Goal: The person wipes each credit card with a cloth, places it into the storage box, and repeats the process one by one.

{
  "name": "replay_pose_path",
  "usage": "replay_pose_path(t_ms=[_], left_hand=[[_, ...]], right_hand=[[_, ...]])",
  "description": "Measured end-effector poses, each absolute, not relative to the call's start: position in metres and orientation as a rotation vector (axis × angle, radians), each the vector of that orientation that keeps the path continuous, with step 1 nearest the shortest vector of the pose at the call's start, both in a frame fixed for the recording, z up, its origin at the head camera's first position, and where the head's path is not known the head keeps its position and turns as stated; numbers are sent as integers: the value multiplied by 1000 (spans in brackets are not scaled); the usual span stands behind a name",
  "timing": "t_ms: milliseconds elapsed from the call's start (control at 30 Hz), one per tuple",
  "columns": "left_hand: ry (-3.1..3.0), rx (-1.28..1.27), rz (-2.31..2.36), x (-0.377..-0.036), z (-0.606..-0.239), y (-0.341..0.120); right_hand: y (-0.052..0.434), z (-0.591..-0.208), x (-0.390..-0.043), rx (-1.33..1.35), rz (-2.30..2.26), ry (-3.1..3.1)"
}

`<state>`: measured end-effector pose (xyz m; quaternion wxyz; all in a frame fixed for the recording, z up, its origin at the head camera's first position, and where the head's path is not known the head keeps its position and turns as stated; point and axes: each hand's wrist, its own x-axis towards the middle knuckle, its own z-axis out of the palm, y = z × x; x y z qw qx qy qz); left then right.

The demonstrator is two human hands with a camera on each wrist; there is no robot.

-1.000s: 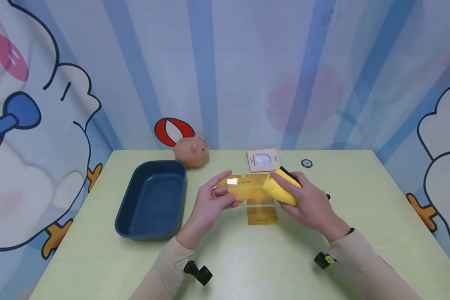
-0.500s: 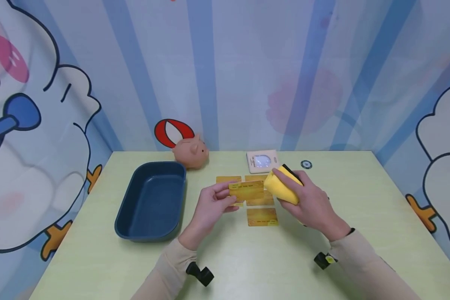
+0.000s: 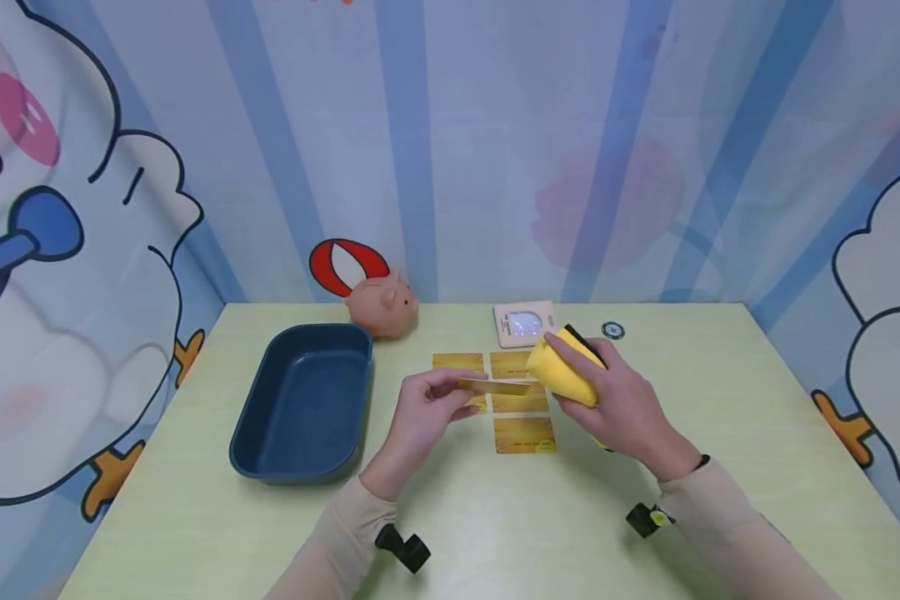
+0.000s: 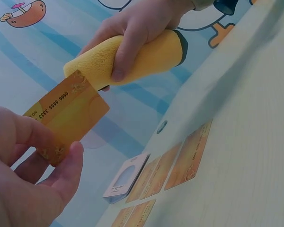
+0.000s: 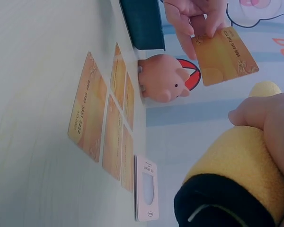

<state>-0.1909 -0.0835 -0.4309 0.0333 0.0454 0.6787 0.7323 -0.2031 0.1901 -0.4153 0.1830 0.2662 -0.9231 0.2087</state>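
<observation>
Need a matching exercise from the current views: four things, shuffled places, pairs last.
1. Dark blue rounded-corner tray
2. Pink pig-shaped figure
3. Yellow fuzzy object with black trim
4. Raised gold rectangular card

A. Pinched in left hand
B. At back edge of pale green table
C. Gripped by right hand
D. Nearest the table's left edge

Pairs: 1-D, 2-B, 3-C, 4-A

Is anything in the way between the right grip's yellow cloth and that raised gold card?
Nothing visible is: in the right wrist view, only a bare gap shows between the yellow cloth and the gold card.
</observation>
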Motion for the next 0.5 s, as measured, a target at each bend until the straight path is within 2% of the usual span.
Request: replay_pose_path(t_ms=[500], left_hand=[[2117, 153, 2305, -191, -433, -84]], right_hand=[[179, -406, -206, 773, 617, -2553]])
